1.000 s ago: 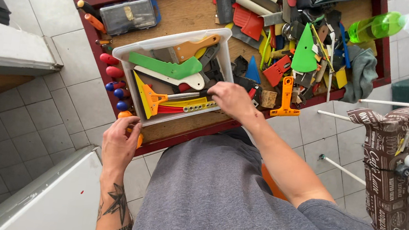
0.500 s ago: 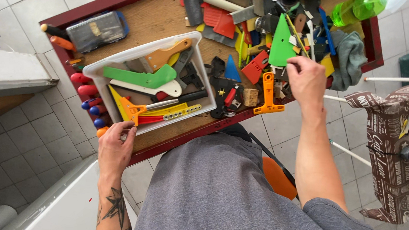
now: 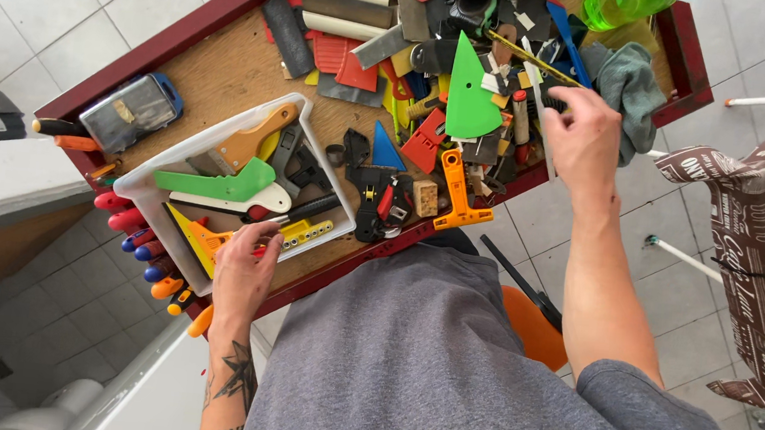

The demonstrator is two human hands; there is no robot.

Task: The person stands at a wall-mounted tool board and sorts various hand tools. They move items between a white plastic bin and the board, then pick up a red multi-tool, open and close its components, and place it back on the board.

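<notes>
Right hand (image 3: 580,136) pinching a thin dark tool out of the pile; left hand (image 3: 245,267) steadying the white bin (image 3: 144,190).

Red-edged table (image 3: 229,60) carries the bin at its near left and the tool heap (image 3: 452,72) to the right. Left fingers rest loosely spread on the bin's near rim by the yellow scraper (image 3: 198,237). Right fingers are closed together around something small, hard to identify. Best lifted straight up, so neighbours like the green triangle (image 3: 471,93) stay put.
</notes>
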